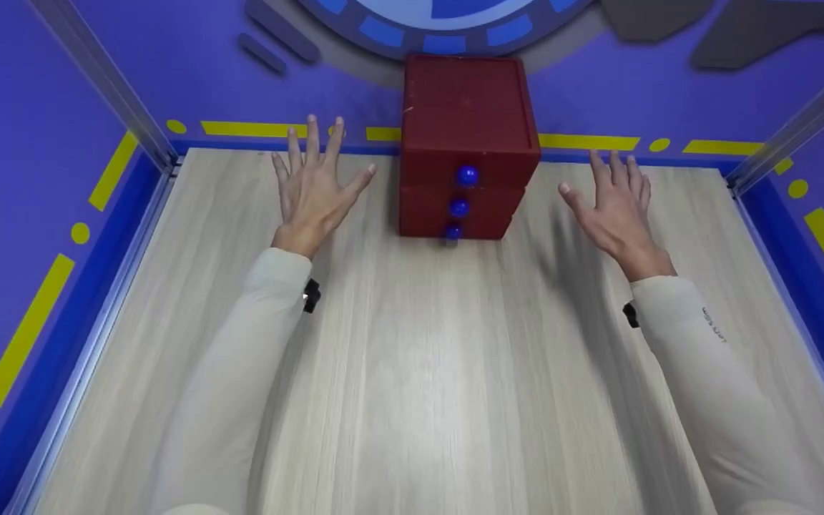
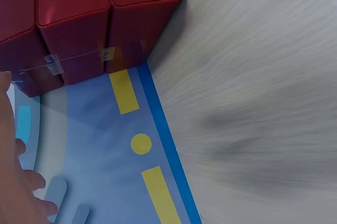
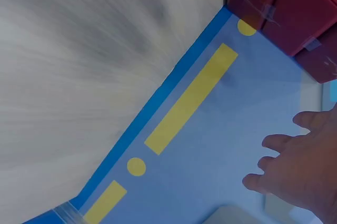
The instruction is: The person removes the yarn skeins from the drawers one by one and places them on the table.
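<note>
A red, box-shaped plastic-looking drawer unit (image 1: 466, 107) of three stacked tiers is my landmark here; it stands upright at the far edge of the pale wood-grain table (image 1: 412, 372), near the blue-purple printed wall panel (image 1: 584, 93) behind it. Its front faces me, with three round, glossy blue knobs (image 1: 468, 176) one above another, and all the drawers look closed.

My left hand (image 1: 315, 189) is left of the unit and my right hand (image 1: 616, 214) is right of it. Both are wide open, fingers spread, holding nothing and apart from the unit.

Small strips of clear tape (image 2: 54, 65) cross the seams on the unit's sides. If that tape is all that joins the tiers, I think a hard sideways push could peel it and let them slip. Pulling one knob without bracing might drag the whole unit towards me, especially if it is light. The knobs are small and smooth-looking, so a hasty fingertip pinch could slide off. A careless sweep inward from either hand could knock the unit askew.
</note>
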### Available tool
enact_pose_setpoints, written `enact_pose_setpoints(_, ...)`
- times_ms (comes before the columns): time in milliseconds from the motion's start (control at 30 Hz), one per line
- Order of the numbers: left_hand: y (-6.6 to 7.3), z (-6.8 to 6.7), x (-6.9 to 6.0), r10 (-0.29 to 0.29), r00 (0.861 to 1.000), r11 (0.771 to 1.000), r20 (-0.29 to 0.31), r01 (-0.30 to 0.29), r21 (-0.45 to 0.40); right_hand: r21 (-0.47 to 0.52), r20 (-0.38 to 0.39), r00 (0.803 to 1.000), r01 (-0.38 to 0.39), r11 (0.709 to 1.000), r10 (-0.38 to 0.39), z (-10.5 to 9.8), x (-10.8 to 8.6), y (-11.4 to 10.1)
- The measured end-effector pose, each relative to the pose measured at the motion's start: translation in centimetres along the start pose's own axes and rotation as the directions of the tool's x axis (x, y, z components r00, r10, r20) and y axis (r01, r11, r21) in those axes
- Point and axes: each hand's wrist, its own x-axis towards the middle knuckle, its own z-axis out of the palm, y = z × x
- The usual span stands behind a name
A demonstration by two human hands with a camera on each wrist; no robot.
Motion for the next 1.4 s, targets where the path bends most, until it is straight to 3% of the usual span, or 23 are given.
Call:
enact_pose_setpoints(367,0.2,0.1,0.0,0.052,0.998,0.995,-0.033,-0.054,-0.079,0.177,-0.073,0.997,-0.006,0.984,0.019,0.8,-0.9,-0.7)
enact_pose_setpoints(600,0.3,0.4,0.2,0.08,0.991,0.969,-0.11,-0.103,-0.225,0.325,-0.091,0.995,-0.014,0.945,0.046,1.2,-1.5,-1.5)
enact_pose_setpoints(833,0.6,0.6,0.5,0.043,0.989,0.905,-0.142,-0.099,-0.415,0.423,-0.182,0.983,0.073,0.903,0.006,1.4,-1.7,-2.9)
enact_pose_setpoints(1033,0.9,0.8,0.5,0.022,0.99,0.87,-0.139,-0.088,-0.485,0.48,-0.222,0.975,0.109,0.871,0.0,1.4,-2.2,-4.1)
enact_pose_setpoints(1133,1.2,0.7,0.6,0.013,0.991,0.847,-0.134,-0.082,-0.525,0.531,-0.243,0.97,0.138,0.836,-0.005,1.4,-2.4,-4.8)
enact_pose_setpoints(1300,1.8,0.3,0.9,0.002,0.995,0.774,-0.104,-0.068,-0.63,0.625,-0.278,0.96,0.204,0.754,-0.029,1.8,-2.7,-5.7)
enact_pose_setpoints(1400,2.1,0.1,1.1,-0.008,0.997,0.734,-0.075,-0.045,-0.678,0.646,-0.293,0.955,0.227,0.729,-0.038,2.1,-2.8,-6.2)
